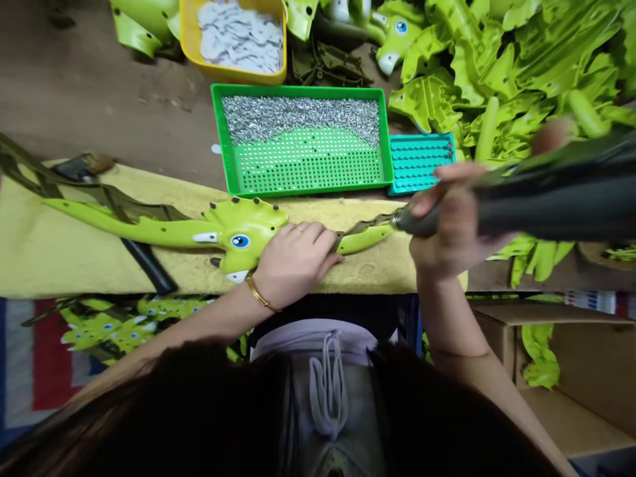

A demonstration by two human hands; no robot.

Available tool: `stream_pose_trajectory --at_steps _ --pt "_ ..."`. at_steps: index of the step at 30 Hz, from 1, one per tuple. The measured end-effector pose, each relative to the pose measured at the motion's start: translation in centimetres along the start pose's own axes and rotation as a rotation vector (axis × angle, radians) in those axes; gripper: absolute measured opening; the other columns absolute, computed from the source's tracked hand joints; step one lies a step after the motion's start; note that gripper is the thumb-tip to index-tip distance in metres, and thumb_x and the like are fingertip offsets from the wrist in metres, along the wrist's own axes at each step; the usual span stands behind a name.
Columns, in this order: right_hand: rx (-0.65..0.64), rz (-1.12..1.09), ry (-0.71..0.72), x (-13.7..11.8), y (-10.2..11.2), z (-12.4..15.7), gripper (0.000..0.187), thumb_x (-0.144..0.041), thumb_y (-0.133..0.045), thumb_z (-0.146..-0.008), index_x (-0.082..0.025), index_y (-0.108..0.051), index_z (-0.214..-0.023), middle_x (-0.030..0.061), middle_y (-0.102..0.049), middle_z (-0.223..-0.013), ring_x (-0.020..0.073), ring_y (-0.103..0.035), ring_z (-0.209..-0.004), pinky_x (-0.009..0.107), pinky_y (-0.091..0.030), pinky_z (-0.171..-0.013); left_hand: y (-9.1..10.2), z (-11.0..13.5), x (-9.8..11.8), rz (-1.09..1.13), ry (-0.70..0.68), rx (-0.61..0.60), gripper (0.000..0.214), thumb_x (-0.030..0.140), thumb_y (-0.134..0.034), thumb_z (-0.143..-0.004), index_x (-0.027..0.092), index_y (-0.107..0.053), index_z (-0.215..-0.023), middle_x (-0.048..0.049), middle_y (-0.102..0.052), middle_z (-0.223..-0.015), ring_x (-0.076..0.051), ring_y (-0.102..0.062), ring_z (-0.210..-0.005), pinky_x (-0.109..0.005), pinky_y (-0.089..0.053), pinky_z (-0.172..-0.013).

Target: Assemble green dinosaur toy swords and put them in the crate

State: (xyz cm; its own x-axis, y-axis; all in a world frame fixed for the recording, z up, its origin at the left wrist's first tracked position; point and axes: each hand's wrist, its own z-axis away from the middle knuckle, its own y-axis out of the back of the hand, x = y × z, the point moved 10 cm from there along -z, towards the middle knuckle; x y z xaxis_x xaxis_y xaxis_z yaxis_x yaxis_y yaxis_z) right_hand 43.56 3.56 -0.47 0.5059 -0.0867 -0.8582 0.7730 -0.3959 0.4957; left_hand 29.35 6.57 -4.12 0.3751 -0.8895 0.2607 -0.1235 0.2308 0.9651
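Note:
A lime-green plastic toy dinosaur shell (243, 225) with a blue eye and a long tail lies on a yellow foam pad (377, 271). My left hand (295, 260), with a ring and a gold bangle, presses over its narrow section and grips it. My right hand (450, 218) is shut around a black electric screwdriver (527, 205). The screwdriver's metal tip (397, 222) sits at the end of the green piece, by a dark jointed part (362, 228). The contact point is partly hidden by the tool's nose.
A green tray (303, 190) holds rows of silver screws, and a small teal tray (420, 164) sits beside it. Behind them are a yellow bin (233, 74) of white pieces and a heap of green shells (497, 66). A cardboard box (571, 371) stands at lower right.

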Motion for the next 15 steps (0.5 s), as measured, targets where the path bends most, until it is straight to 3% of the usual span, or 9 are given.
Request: stream_pose_trajectory --at_steps 5,6,9,10,15 --pt "-0.092 -0.003 0.033 0.3 -4.8 -6.6 0.045 -0.058 -0.064 -0.081 -0.03 -0.059 -0.117 0.0032 -0.07 -0.096 0.0183 -0.065 -0.098 0.035 -0.057 -0.081 0.6 0.5 0.4 -0.006 -0.042 0.029 0.028 0.037 -0.052 -0.095 0.014 -0.066 -0.097 -0.0125 -0.069 -0.095 -0.026 -0.062 -0.088 -0.04 -0.047 -0.079" --pt "-0.032 -0.028 0.044 0.4 -5.3 -8.4 0.045 -0.058 -0.06 -0.084 -0.029 -0.058 -0.119 0.0043 -0.069 -0.103 0.0183 -0.064 -0.102 0.036 -0.056 -0.085 0.8 0.8 0.3 -0.009 -0.051 0.035 0.025 0.034 -0.052 -0.095 0.015 -0.067 -0.101 -0.0123 -0.069 -0.097 -0.026 -0.062 -0.091 -0.042 -0.047 -0.084" --pt "0.374 -0.147 0.052 1.5 -4.1 -12.2 0.049 -0.058 -0.039 -0.095 -0.023 -0.05 -0.127 0.0098 -0.062 -0.122 0.0193 -0.061 -0.11 0.039 -0.054 -0.093 1.5 1.6 -0.2 -0.009 -0.06 0.071 0.026 0.023 -0.049 -0.095 0.022 -0.065 -0.116 -0.0084 -0.071 -0.099 -0.024 -0.062 -0.095 -0.049 -0.041 -0.1" --pt "0.452 -0.18 0.06 2.0 -4.1 -12.8 0.05 -0.057 -0.035 -0.096 -0.021 -0.047 -0.129 0.0113 -0.06 -0.124 0.0198 -0.061 -0.112 0.04 -0.053 -0.094 1.6 1.9 -0.4 -0.007 -0.064 0.087 0.029 0.021 -0.048 -0.095 0.024 -0.064 -0.119 -0.0069 -0.071 -0.097 -0.023 -0.062 -0.093 -0.05 -0.04 -0.103" --pt "0.346 -0.27 0.122 3.4 -5.7 -14.0 0.057 -0.064 -0.047 -0.089 -0.022 -0.046 -0.128 0.0104 -0.063 -0.116 0.0185 -0.06 -0.109 0.038 -0.053 -0.092 1.9 2.2 -1.0 0.029 -0.069 0.17 0.024 0.028 -0.052 -0.094 0.015 -0.067 -0.109 -0.0078 -0.072 -0.093 -0.023 -0.064 -0.089 -0.049 -0.042 -0.103"
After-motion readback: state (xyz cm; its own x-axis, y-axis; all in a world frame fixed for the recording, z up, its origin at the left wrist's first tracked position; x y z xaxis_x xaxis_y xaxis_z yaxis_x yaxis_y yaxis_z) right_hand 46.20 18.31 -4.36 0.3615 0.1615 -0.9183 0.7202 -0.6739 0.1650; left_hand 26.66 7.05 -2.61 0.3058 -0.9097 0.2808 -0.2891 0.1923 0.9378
